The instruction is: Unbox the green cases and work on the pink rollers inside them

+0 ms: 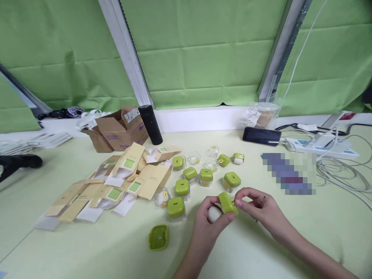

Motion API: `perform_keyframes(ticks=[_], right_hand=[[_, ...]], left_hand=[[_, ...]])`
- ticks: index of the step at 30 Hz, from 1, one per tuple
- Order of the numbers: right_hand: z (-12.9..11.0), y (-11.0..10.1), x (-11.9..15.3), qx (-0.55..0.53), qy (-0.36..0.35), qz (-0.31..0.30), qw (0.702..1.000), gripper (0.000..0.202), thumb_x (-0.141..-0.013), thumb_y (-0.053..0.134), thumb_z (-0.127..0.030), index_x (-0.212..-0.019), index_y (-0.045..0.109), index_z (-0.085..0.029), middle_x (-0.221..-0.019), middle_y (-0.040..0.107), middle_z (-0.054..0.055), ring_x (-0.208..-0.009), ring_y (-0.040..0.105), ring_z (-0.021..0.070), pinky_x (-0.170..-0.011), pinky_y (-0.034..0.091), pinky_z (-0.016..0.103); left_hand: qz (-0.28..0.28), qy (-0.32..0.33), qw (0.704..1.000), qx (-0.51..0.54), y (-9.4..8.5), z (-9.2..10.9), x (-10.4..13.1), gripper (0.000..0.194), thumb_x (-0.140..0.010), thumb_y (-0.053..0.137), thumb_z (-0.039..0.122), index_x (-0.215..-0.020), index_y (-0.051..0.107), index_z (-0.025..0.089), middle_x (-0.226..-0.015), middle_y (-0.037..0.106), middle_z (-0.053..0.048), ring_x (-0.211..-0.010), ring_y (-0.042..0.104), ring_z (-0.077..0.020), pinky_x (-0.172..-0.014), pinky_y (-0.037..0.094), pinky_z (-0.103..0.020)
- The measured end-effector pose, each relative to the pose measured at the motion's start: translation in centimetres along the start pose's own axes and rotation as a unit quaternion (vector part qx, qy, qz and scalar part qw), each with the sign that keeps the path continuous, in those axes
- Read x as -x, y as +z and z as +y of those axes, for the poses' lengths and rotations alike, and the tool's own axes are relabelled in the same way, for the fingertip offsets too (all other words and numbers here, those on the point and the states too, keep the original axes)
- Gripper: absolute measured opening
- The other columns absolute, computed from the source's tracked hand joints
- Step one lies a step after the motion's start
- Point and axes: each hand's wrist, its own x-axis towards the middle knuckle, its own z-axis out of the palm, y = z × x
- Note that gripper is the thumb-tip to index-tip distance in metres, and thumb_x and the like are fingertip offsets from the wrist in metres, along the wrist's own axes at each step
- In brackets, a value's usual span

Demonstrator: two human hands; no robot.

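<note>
In the head view, holding a green cover (228,203) above the near part of the counter (116,255), right of its middle and well apart from its back edge. Tilted, with the long side slanting from back left to front right, between both hands. Gripped firmly by the left hand (207,223), thumb to the front and fingers curled behind; cupping in the same grasp a white rounded case (214,214), just left of the cover. Cannot tell whether joined to it. Pinching with the right hand (260,207), by thumb and forefinger, at a small yellow piece (233,201) on the cover's right face; angled in with the right forearm from the counter's near right. Lying left of the hands, toward the near edge: a loose green shell (158,237).
</note>
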Motion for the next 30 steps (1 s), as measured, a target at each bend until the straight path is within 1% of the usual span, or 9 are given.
perform_keyframes(ticks=[2,5,12,17,20,22,24,27,30], right_hand=[[0.2,0.0,0.0,0.004,0.018,0.001,1.000,0.034,-0.068,0.070,-0.053,-0.071,0.064,-0.019,-0.051,0.047,-0.005,-0.041,0.025,0.0061,-0.038,0.018,0.020],[0.3,0.0,0.0,-0.003,0.023,-0.006,1.000,0.035,-0.068,0.070,-0.052,-0.068,0.063,-0.018,-0.050,0.046,-0.005,-0.042,0.024,0.0060,-0.039,0.018,0.021],[0.0,0.0,0.0,-0.022,-0.023,-0.057,0.998,0.035,-0.075,0.063,-0.053,-0.071,0.058,-0.018,-0.070,0.057,0.000,-0.053,0.043,0.0099,-0.045,0.031,0.022],[-0.4,-0.3,0.2,0.045,-0.028,-0.106,0.993,0.034,-0.078,0.062,-0.051,-0.091,0.052,-0.021,-0.087,0.058,0.002,-0.078,0.053,0.0158,-0.056,0.038,0.023],[-0.8,-0.7,0.2,0.044,0.032,-0.151,0.987,0.039,-0.077,0.063,-0.053,-0.096,0.048,-0.022,-0.071,0.056,-0.002,-0.065,0.049,0.0124,-0.054,0.035,0.022],[-1.0,-0.8,0.2,0.017,0.075,-0.172,0.982,0.040,-0.080,0.056,-0.057,-0.094,0.046,-0.022,-0.060,0.053,-0.006,-0.049,0.037,0.0080,-0.045,0.026,0.020],[-1.1,-0.8,0.1,-0.008,0.099,-0.174,0.980,0.041,-0.081,0.051,-0.061,-0.091,0.044,-0.022,-0.055,0.052,-0.007,-0.042,0.024,0.0057,-0.040,0.016,0.020],[-0.9,-0.4,0.0,-0.023,0.108,-0.168,0.980,0.044,-0.077,0.054,-0.063,-0.085,0.044,-0.021,-0.049,0.044,-0.010,-0.039,0.018,0.0040,-0.038,0.011,0.020],[-0.6,0.2,0.0,-0.051,0.113,-0.182,0.975,0.044,-0.075,0.057,-0.062,-0.084,0.043,-0.021,-0.049,0.045,-0.010,-0.036,0.019,0.0031,-0.036,0.010,0.019]], left_hand=[[-0.001,-0.002,1.000,-0.013,-0.1,-0.1,0.0,0.024,-0.064,0.072,0.027,-0.083,0.060,0.019,-0.071,0.056,0.003,-0.065,0.045,-0.0129,-0.061,0.034,-0.023],[-0.009,0.003,0.999,-0.031,-0.3,-0.3,0.0,0.029,-0.063,0.072,0.026,-0.088,0.060,0.019,-0.069,0.056,0.003,-0.061,0.043,-0.0122,-0.058,0.034,-0.023],[-0.027,0.032,0.994,-0.097,-0.2,-0.4,0.1,0.019,-0.065,0.072,0.028,-0.078,0.063,0.019,-0.071,0.058,0.001,-0.068,0.049,-0.0162,-0.064,0.037,-0.026],[-0.042,0.102,0.979,-0.173,-0.1,-0.8,0.1,0.017,-0.065,0.073,0.023,-0.076,0.061,0.018,-0.084,0.060,-0.002,-0.081,0.055,-0.0198,-0.074,0.041,-0.028],[-0.084,0.148,0.970,-0.172,-0.3,-1.0,0.1,0.018,-0.074,0.055,0.012,-0.089,0.064,0.019,-0.099,0.060,-0.006,-0.093,0.057,-0.0200,-0.082,0.044,-0.029],[-0.091,0.152,0.967,-0.184,-0.4,-1.1,0.1,0.026,-0.079,0.047,0.009,-0.095,0.064,0.021,-0.106,0.058,-0.007,-0.100,0.056,-0.0192,-0.085,0.045,-0.029],[-0.084,0.155,0.961,-0.214,-0.4,-1.3,0.1,0.023,-0.080,0.051,0.011,-0.095,0.065,0.022,-0.109,0.056,-0.007,-0.105,0.054,-0.0192,-0.089,0.045,-0.029],[-0.059,0.217,0.932,-0.285,-0.5,-1.6,0.1,0.022,-0.073,0.063,0.009,-0.091,0.065,0.021,-0.101,0.057,-0.007,-0.098,0.058,-0.0189,-0.085,0.047,-0.028],[-0.025,0.334,0.867,-0.370,-0.7,-2.0,0.1,0.016,-0.073,0.062,0.008,-0.083,0.066,0.021,-0.087,0.057,-0.004,-0.072,0.059,-0.0141,-0.066,0.048,-0.024]])
